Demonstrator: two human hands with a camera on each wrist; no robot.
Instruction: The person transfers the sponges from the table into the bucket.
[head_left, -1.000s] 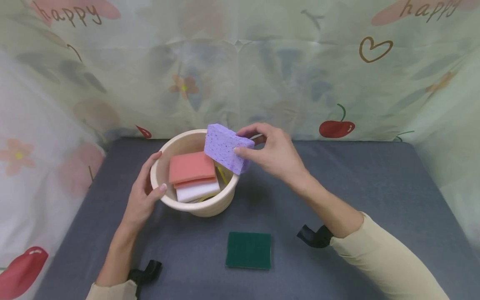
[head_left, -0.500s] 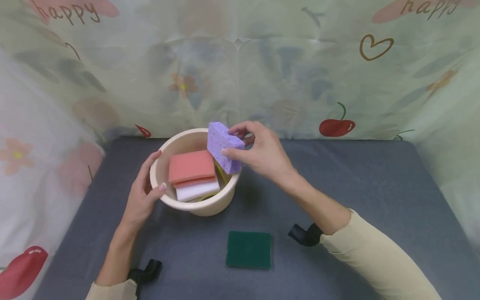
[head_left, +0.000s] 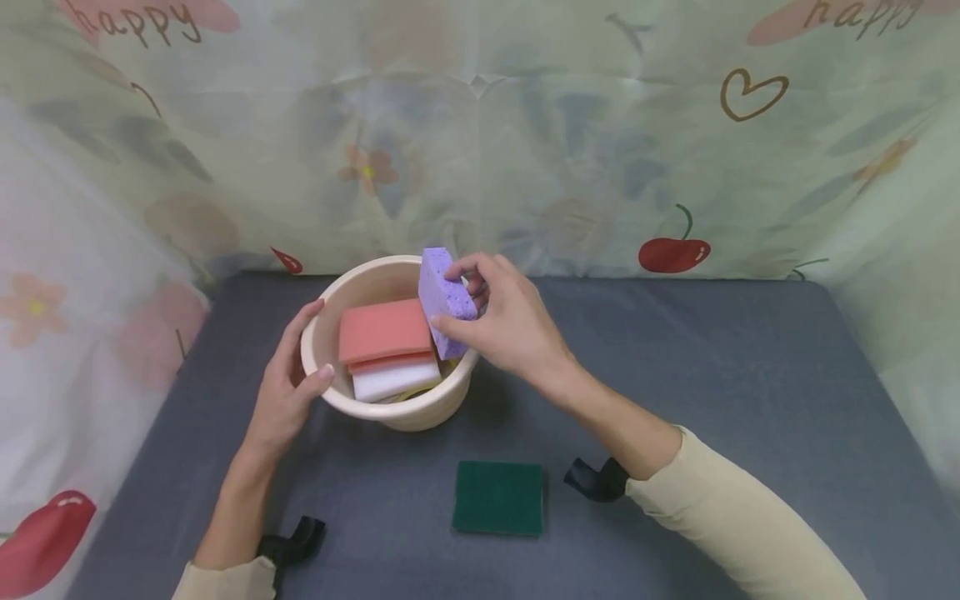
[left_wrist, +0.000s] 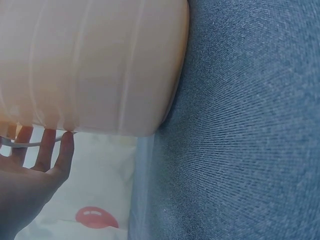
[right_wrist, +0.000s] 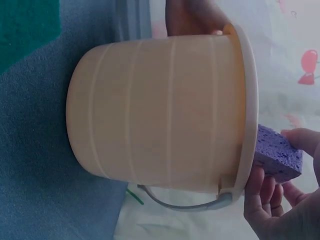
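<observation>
A cream bucket (head_left: pixel 431 411) stands on the table, its handle (right_wrist: pixel 200 205) hanging down the side. My left hand (head_left: pixel 288 379) holds its rim on the left, thumb over the edge and fingers against the outer wall. Between thumb and fingers, my right hand (head_left: pixel 510 321) pinches a purple speckled sponge (head_left: pixel 442 304), tilted on edge over the right part of the opening. In the right wrist view the sponge (right_wrist: pixel 277 152) reaches partly below the rim. Inside the bucket lie a folded coral cloth (head_left: pixel 385 329), a white block (head_left: pixel 393 379) and something yellow, mostly hidden.
A dark green scouring pad (head_left: pixel 498 498) lies flat on the grey tabletop (head_left: pixel 712 375), in front of the bucket and to its right. Printed curtains (head_left: pixel 480 167) hang behind the table and at both sides. Each wrist carries a black mount (head_left: pixel 596 481).
My right hand has moved left and slightly down with the purple sponge, which has turned more upright and dipped further into the bucket. The left hand has kept its hold on the rim.
</observation>
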